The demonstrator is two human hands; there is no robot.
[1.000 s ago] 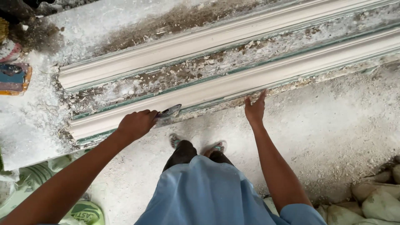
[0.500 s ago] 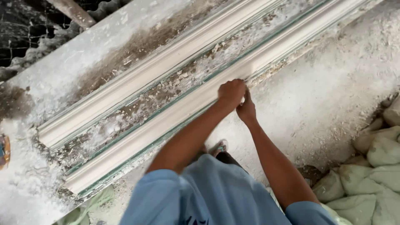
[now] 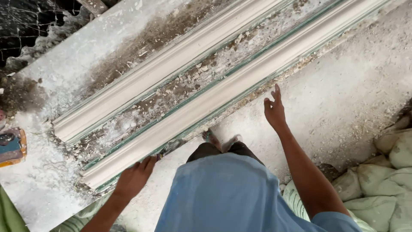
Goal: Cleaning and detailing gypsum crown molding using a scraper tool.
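- Two long white plaster mouldings lie side by side on a dusty counter [image 3: 64, 73], running from the near left up to the far right; the near moulding [image 3: 240, 88] and the far moulding [image 3: 171, 71] stay apart, with a strip of plaster crumbs [image 3: 180, 88] between them.
- Two bare hands show, both the person's own. The left hand [image 3: 135, 177] rests on the near left end of the near moulding, fingers laid over its edge; the grip is loose and flat, and a dark tool blade [image 3: 171, 147] shows just past the fingertips, though whether the hand holds it I cannot tell.
- The right hand [image 3: 274, 109] hangs in the air just near of the near moulding, touching nothing, grip wide with the fingers spread.
- One blue shirt [image 3: 231, 193] fills the near middle, with two feet [image 3: 221, 139] in sandals just beyond it on the white, dusty floor [image 3: 343, 99].
- Several pale green sacks [image 3: 377, 184] are heaped at the near right.
- One blue and orange object [image 3: 12, 146] sits at the left edge of the counter, well apart from the hands.
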